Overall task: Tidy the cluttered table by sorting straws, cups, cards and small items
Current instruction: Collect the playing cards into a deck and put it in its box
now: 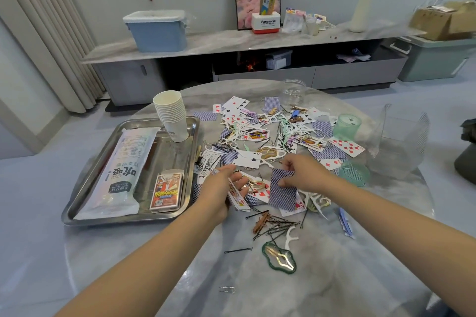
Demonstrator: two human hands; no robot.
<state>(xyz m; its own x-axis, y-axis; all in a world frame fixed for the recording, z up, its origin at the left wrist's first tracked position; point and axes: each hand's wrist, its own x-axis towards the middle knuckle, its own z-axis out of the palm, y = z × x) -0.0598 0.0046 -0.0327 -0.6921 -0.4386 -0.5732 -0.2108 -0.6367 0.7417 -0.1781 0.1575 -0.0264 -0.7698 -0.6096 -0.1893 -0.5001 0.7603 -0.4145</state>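
Where hands (257, 177) overlap, cards (260, 190) half-hidden

Occlusions and cut-offs, head view.
Left hand (223, 189) covers part of the fanned cards (238, 198) it holds; faces unreadable. Both forearms run off the bottom edge. Bench (360, 278) near rim cropped. Cardboard box (448, 19) at right blurred, cut by the frame edge.

A round marble table (334, 278) is carrying a steel tray (77, 210), scattered playing cards (346, 147), bobby pins (275, 224), floss picks (291, 235), and a clear jar (292, 91).
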